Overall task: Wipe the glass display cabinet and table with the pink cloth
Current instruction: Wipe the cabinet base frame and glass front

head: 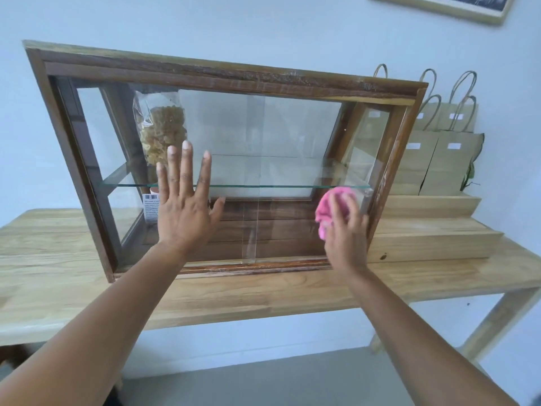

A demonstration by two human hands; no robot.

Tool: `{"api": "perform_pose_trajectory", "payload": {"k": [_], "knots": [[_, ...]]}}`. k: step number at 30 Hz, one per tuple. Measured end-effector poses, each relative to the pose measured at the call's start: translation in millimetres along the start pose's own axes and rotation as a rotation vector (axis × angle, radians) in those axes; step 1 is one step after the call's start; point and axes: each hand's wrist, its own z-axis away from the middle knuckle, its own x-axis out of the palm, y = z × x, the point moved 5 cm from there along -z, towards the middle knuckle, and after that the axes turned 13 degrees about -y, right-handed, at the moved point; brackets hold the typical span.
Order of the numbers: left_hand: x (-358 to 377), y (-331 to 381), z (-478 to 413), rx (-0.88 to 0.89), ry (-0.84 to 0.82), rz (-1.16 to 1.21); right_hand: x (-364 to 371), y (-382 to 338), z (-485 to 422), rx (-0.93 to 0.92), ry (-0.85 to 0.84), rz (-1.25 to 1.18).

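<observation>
A dark wooden glass display cabinet (pixel 234 80) stands on a light wooden table (pixel 263 291), with a glass shelf across its middle. My left hand (pixel 186 206) lies flat with fingers spread against the front glass, left of centre. My right hand (pixel 345 224) presses a bunched pink cloth (pixel 330 205) onto the glass near the cabinet's lower right corner, beside the right frame post. The cloth is partly hidden under my fingers.
Inside the cabinet at upper left hangs a clear bag of pale dried snacks (pixel 162 127). Right of the cabinet, a stepped wooden riser (pixel 433 227) holds several brown paper bags (pixel 439 150). A framed picture (pixel 456 7) hangs on the wall above.
</observation>
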Motion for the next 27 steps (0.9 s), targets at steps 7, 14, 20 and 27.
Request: {"api": "perform_pose_trajectory", "payload": {"k": [7,14,20,27], "knots": [[18,-23,3,0.048,-0.023,-0.042,-35,-87,-93,-0.143,0.210,0.053],[11,-33,7,0.100,-0.041,-0.127,35,-73,4,-0.748,-0.127,0.397],[4,-34,9,0.099,-0.088,-0.166,-33,-58,-79,-0.173,0.103,0.214],[-1,-34,10,0.114,-0.132,-0.225,4,-160,-70,-0.419,0.017,0.155]]}}
